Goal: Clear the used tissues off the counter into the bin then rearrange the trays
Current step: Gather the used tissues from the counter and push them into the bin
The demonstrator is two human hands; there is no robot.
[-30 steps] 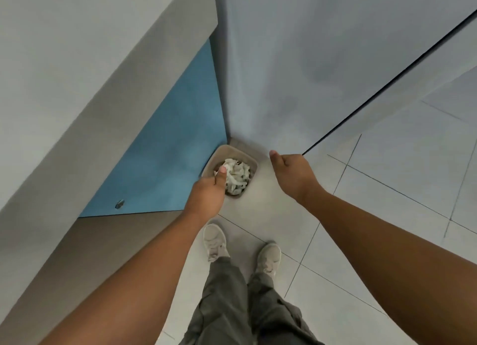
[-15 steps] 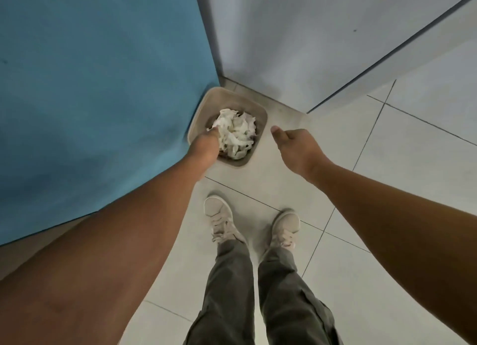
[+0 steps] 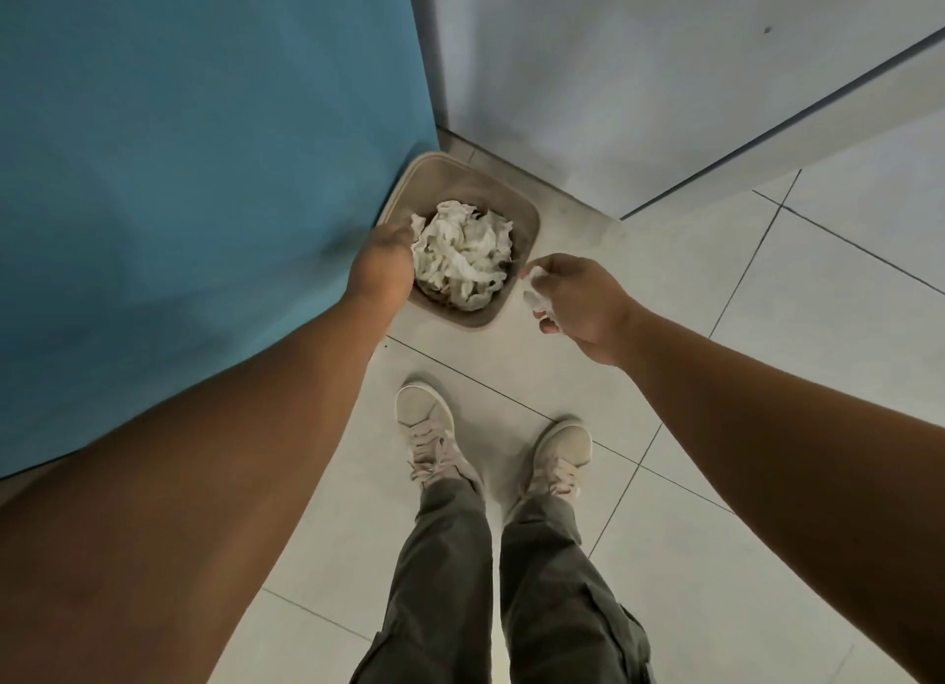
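- One beige square plastic bin with rounded corners [image 3: 460, 182] stands on the floor, in the corner where the blue panel meets the grey wall.
- One heap of crumpled white tissues [image 3: 460, 256] fills the bin nearly to its rim. The single sheets in it cannot be counted.
- One more small crumpled white tissue [image 3: 534, 289] is outside the bin, just to the right of its near-right edge and above the floor.
- Two bare hands are in view.
  - The left hand [image 3: 383, 269] is at the bin's near-left edge, right beside the heap. Its back faces the camera and its fingers point down out of sight, so I cannot tell whether they grip anything; they seem to touch the edge of the heap.
  - The right hand [image 3: 583, 307] holds the small tissue, its fingers [image 3: 549, 264] curled round it, the wad showing at the fingertips.
- Two pale beige lace-up shoes, one on the left [image 3: 424, 417] and one on the right [image 3: 562, 451], stand on the pale tiled floor [image 3: 767, 325] near the bin, below olive-grey trousers [image 3: 450, 581].
- One blue flat panel [image 3: 204, 172] fills the left side; one light grey wall [image 3: 613, 70] lies far and right.
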